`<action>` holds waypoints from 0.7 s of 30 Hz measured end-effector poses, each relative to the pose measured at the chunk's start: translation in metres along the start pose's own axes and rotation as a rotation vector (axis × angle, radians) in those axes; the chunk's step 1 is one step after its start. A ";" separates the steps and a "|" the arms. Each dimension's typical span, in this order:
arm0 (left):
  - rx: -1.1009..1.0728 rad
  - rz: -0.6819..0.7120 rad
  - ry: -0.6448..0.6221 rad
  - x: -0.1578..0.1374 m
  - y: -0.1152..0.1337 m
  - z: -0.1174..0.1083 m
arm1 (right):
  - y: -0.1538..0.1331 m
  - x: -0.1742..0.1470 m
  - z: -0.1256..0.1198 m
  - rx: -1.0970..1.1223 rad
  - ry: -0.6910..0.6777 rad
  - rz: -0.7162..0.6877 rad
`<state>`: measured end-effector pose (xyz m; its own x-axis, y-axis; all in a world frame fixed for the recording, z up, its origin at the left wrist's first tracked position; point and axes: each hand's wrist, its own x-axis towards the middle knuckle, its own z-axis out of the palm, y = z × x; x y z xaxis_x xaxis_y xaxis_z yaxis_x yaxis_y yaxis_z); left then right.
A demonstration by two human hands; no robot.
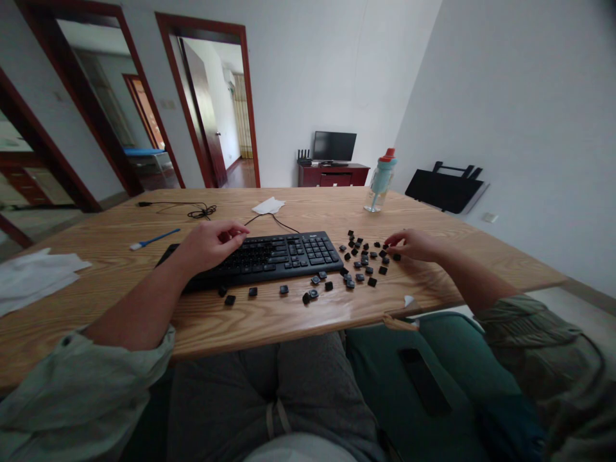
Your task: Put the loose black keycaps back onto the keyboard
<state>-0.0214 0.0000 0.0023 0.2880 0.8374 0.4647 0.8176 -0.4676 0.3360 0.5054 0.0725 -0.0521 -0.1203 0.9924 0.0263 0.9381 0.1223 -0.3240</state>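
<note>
Tabletop [443, 282]: here it is, wood-grained, stretching wide beneath both hands.
Keyboard [289, 262]: black, lying across the middle, number pad [317, 251] at its right end.
Bottle [382, 181]: upright, towards the far edge.
Left hand [212, 245]: over the keyboard's left part, grip narrow; cannot tell whether anything's held!
Right hand [411, 245]: down among the loose keys [359, 277], grip narrow too, cannot tell if one's pinched.
Brush [156, 239]: blue, lying left of the keyboard.
Loose keys: scattered right of the keyboard and along its near edge.
</note>
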 end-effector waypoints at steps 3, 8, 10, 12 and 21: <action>0.004 -0.006 0.000 -0.001 0.002 -0.001 | -0.003 0.003 0.002 0.001 -0.037 0.016; 0.011 -0.006 0.002 -0.001 0.001 0.000 | -0.013 -0.004 -0.005 0.157 -0.013 0.011; 0.012 -0.004 0.000 -0.001 0.000 0.000 | -0.018 -0.009 -0.009 0.346 0.006 0.025; 0.006 0.001 0.002 -0.001 0.000 0.000 | -0.024 -0.015 -0.012 0.578 0.005 0.047; -0.003 -0.007 -0.004 -0.001 0.002 0.000 | -0.056 -0.030 -0.022 0.964 -0.071 -0.070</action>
<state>-0.0197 -0.0017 0.0030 0.2838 0.8419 0.4589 0.8182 -0.4622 0.3420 0.4639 0.0363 -0.0145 -0.2143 0.9764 0.0280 0.2624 0.0852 -0.9612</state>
